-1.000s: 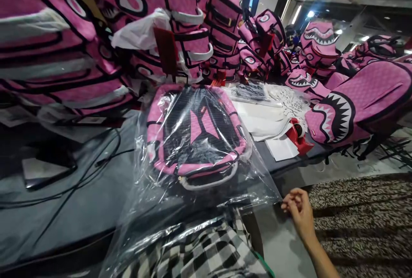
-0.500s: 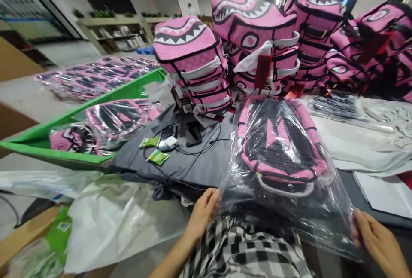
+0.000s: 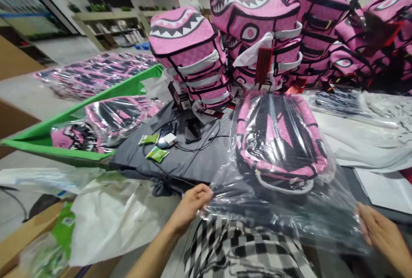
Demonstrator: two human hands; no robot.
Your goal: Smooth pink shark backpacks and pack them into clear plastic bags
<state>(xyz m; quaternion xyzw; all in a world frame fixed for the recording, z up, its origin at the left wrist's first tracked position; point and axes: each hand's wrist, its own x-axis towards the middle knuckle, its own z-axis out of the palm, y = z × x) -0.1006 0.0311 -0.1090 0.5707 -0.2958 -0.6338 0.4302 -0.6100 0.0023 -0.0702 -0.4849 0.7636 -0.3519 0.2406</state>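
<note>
A pink and black backpack (image 3: 280,136) lies on the grey-covered table inside a clear plastic bag (image 3: 277,209), its light carry handle towards me. My left hand (image 3: 196,198) is closed on the bag's near left corner. At the near right corner, my right hand (image 3: 380,228) pinches the plastic too. Between both hands the near end of the bag is stretched wide, beyond the table's front edge and above a black-and-white checked garment (image 3: 251,252).
Stacked pink backpacks (image 3: 189,54) with shark-mouth prints stand behind. Left of them lie phones (image 3: 193,131), cables and green packets (image 3: 157,154). A green-rimmed bin (image 3: 64,153) holds bagged backpacks. White plastic sheets (image 3: 370,145) lie at right; a person (image 3: 195,3) is far back.
My left hand has moved left and slightly up, my right hand slightly right. The bag's near end is now pulled tauter and wider. The backpack stays in place on the table.
</note>
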